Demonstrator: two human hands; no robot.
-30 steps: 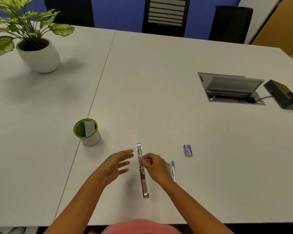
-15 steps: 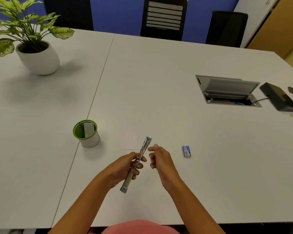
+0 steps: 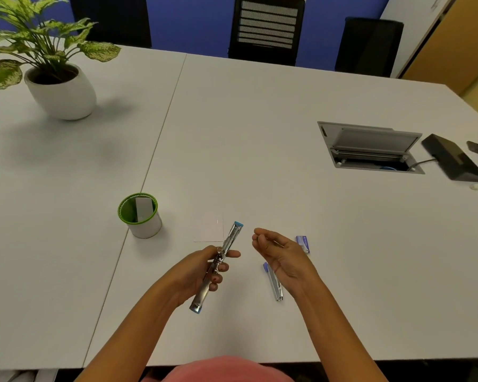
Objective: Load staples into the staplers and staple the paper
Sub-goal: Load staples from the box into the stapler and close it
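Loading seems under way, stapling likely to follow
Left hand (image 3: 199,271) curls its fingers round a stapler (image 3: 232,235) swung open above the counter (image 3: 260,133); a second stapler (image 3: 274,285) lies beside the right hand (image 3: 282,255), fingertips pinched together, staples unseen; staple box (image 3: 302,244) and paper (image 3: 209,230) lie beyond

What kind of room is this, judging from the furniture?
Probably an office meeting room: a large white table with a built-in cable box, black office chairs along its far side, and a potted plant.
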